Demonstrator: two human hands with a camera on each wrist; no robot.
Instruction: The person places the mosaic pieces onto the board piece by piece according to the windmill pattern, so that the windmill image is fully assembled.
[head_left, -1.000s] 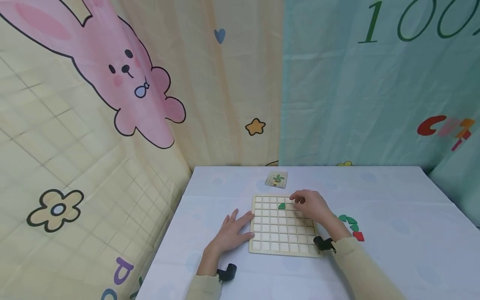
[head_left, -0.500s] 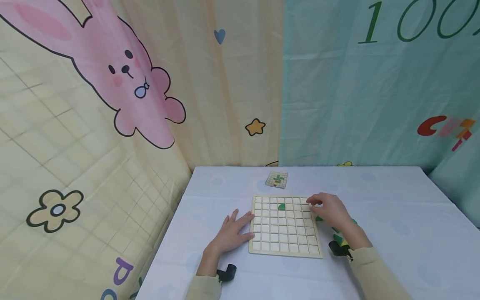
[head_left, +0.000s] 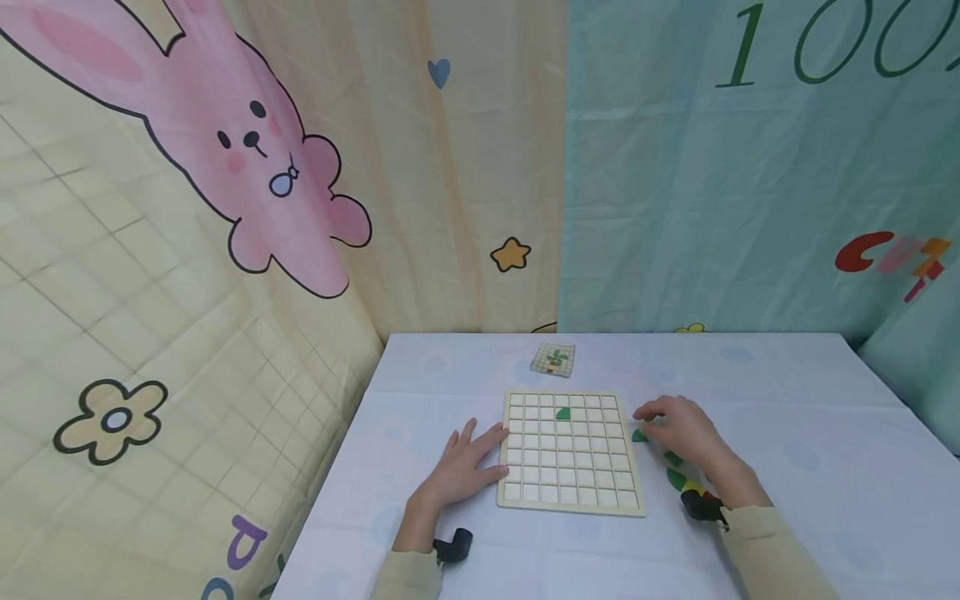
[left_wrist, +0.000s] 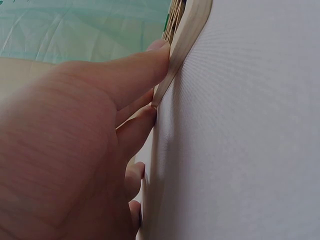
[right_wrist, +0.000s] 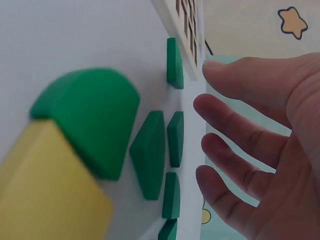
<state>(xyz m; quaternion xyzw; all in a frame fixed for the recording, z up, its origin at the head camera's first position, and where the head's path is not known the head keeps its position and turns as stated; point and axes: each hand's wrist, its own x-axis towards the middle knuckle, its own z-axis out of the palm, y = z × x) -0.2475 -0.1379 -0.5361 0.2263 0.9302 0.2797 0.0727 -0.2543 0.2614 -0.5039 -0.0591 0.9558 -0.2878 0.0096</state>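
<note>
A pale square grid board [head_left: 567, 457] lies on the table in the head view, with one green rounded piece [head_left: 563, 413] in a cell of its second row. Against the board's left edge rests my left hand [head_left: 463, 468], its thumb and fingers spread; the left wrist view shows the thumb on the board's rim [left_wrist: 182, 50]. My right hand [head_left: 684, 427] hovers right of the board, fingers loosely bent and holding nothing. Beneath and beside it lie several loose green pieces [right_wrist: 149, 156], the nearest green piece [head_left: 639, 436] just below the fingertips. A yellow piece [right_wrist: 55, 185] touches a green one.
A small picture card [head_left: 553, 360] with a green pattern on a grid lies behind the board. The white-covered table [head_left: 817, 533] ends at patterned curtains [head_left: 465, 183]. A black wrist camera [head_left: 701, 505] hangs over part of the row of pieces.
My right hand has moved right and nearer, from over the board's upper right to above the loose pieces. The left hand, board and the green piece in its cell stay put.
</note>
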